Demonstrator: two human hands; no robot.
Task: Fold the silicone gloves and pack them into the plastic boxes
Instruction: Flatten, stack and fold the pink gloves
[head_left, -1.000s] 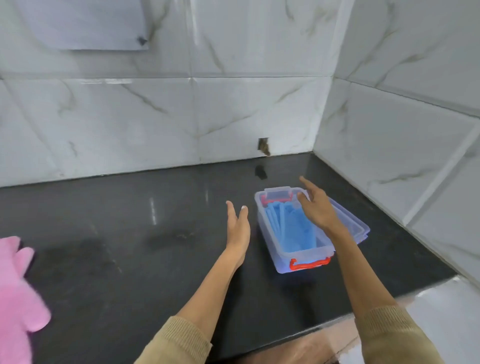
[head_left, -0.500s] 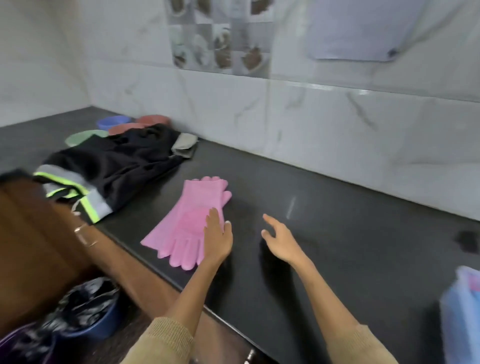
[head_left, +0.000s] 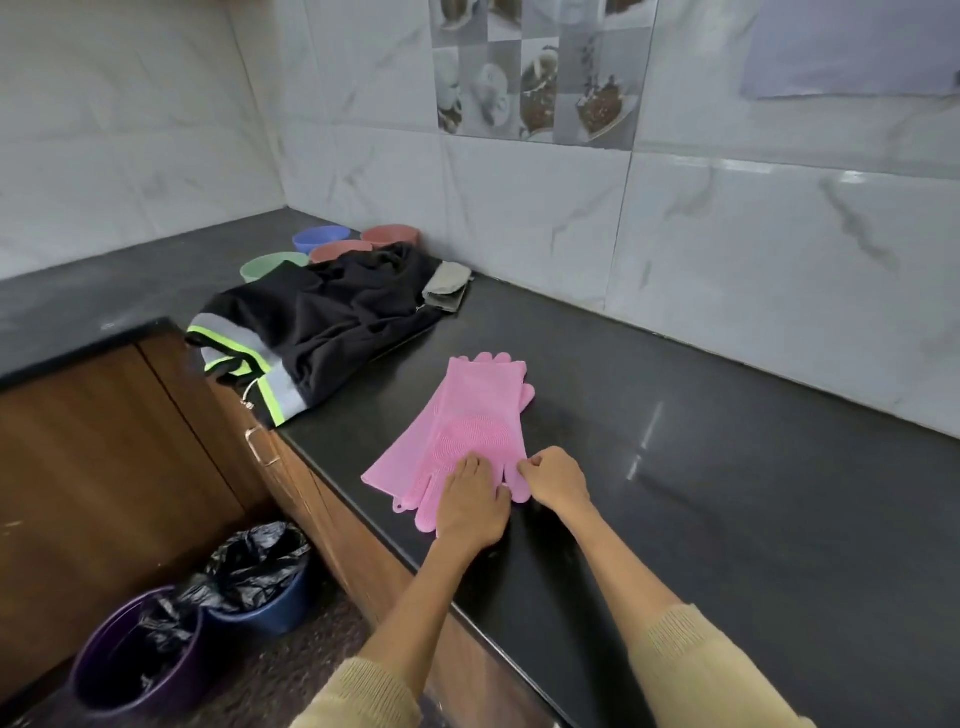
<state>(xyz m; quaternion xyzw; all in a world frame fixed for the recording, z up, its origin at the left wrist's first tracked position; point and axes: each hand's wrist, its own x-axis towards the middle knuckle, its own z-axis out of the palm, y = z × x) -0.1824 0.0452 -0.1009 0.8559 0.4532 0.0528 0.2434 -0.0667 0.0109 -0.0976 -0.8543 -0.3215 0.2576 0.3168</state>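
Four bowls (head_left: 332, 244) and dark clothing (head_left: 332, 322) lie at ten o'clock of the pink gloves (head_left: 467, 421) on the counter (head_left: 727, 493). Left hand (head_left: 470, 506) presses flat, unclenched, on them; right hand (head_left: 556, 478) pinches a glove's finger.

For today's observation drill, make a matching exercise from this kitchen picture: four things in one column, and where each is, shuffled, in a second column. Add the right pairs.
Things:
1. pink gloves
2. black garment
3. bowls
4. bins with black bags

Places:
A. on the floor by the cabinet
B. near the corner, behind the garment
C. under both hands at the counter edge
D. on the counter, left of the gloves

Pairs: 1-C, 2-D, 3-B, 4-A
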